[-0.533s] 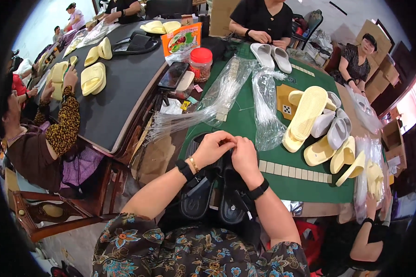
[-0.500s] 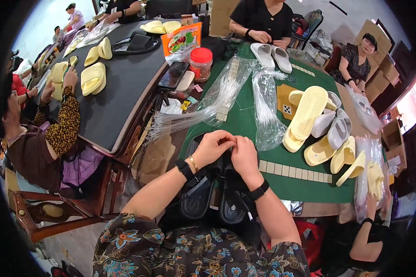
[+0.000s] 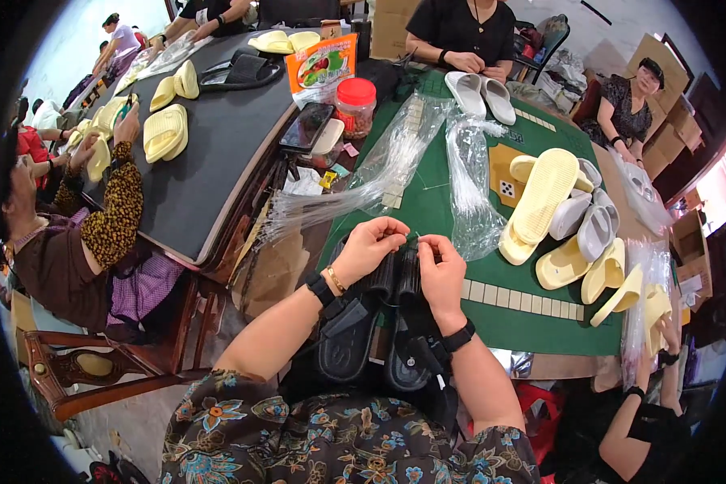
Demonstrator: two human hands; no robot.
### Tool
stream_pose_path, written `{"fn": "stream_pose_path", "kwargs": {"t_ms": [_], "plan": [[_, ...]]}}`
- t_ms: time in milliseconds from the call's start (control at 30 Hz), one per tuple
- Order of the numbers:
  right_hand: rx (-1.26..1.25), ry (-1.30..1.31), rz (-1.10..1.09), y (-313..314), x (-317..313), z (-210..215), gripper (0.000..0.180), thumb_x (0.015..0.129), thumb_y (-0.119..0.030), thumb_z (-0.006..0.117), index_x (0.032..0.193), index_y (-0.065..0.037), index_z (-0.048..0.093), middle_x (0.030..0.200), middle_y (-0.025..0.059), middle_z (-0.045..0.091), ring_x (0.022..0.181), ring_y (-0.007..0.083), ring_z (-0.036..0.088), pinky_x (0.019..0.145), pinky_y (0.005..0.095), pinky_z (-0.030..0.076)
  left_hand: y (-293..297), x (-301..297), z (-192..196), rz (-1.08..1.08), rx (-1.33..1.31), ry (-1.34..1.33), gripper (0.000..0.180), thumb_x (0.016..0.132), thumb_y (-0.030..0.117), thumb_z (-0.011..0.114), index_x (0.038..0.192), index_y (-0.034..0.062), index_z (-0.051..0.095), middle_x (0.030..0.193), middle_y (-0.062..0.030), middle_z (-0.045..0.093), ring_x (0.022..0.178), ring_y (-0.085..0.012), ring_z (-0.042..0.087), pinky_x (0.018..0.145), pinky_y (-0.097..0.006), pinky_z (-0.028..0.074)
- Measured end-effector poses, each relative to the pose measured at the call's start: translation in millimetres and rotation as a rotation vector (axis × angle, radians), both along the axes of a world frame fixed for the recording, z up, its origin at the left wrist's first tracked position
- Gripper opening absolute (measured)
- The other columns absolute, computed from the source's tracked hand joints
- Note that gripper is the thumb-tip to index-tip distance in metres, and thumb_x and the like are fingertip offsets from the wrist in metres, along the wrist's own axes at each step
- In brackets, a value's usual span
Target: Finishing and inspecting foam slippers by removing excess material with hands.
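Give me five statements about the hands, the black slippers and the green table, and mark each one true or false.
1. Both hands meet over a pair of black slippers. True: the left hand and the right hand pinch together above the straps.
2. The slippers in the pile on the right of the green table are red. False: that pile of slippers is pale yellow and white.
3. A jar with a red lid stands near the far left corner of the green table. True.
4. The left wrist is bare. False: it wears a black band and a thin gold bangle.
5. Clear plastic bags lie on the green table beyond the hands. True.
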State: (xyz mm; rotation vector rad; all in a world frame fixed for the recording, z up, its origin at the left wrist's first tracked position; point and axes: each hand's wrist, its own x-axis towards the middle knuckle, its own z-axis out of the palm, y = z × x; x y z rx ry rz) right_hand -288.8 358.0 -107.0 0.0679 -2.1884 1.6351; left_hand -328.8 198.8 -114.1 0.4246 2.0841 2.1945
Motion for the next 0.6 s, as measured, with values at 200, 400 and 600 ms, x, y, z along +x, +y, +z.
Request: {"fn": "stream_pose_path", "kwargs": {"t_ms": [200,400,600], "plan": [[0.111,0.006,-0.001,-1.5,-0.7,-2.5,0.008,0.086,-0.008,0.064,0.091,-0.002,0.067,0.077,0.0128,0.065,0.068,0.0227,0.063,0.064,0.0328,0.051,-2.0,-0.1,0.0,-0.026,-0.011,0.000,0.013,0.091,0.004,0.062,0.102,-0.0017,0.064,0.085,-0.0008,0.065,0.072,-0.0057,0.057,0.065,-0.021,0.048],[0.117,-0.002,-0.003,-1.8,0.1,1.9,0.009,0.084,-0.008,0.064,0.090,-0.002,0.068,0.078,0.0132,0.065,0.069,0.0248,0.063,0.064,0.0343,0.051,-0.6,0.6,2.5,-0.015,-0.014,0.004,0.011,0.089,0.004,0.064,0.100,-0.0011,0.065,0.084,0.0006,0.064,0.072,-0.0048,0.056,0.065,-0.021,0.047],[0.158,0.005,-0.007,-1.6,1.6,2.2,0.008,0.084,-0.008,0.064,0.089,-0.002,0.068,0.078,0.0134,0.066,0.070,0.0261,0.064,0.065,0.0349,0.051,0.5,2.0,-1.0,-0.014,-0.042,0.069,0.011,0.089,0.004,0.065,0.098,-0.0008,0.065,0.084,0.0013,0.064,0.072,-0.0038,0.056,0.065,-0.020,0.047]]}}
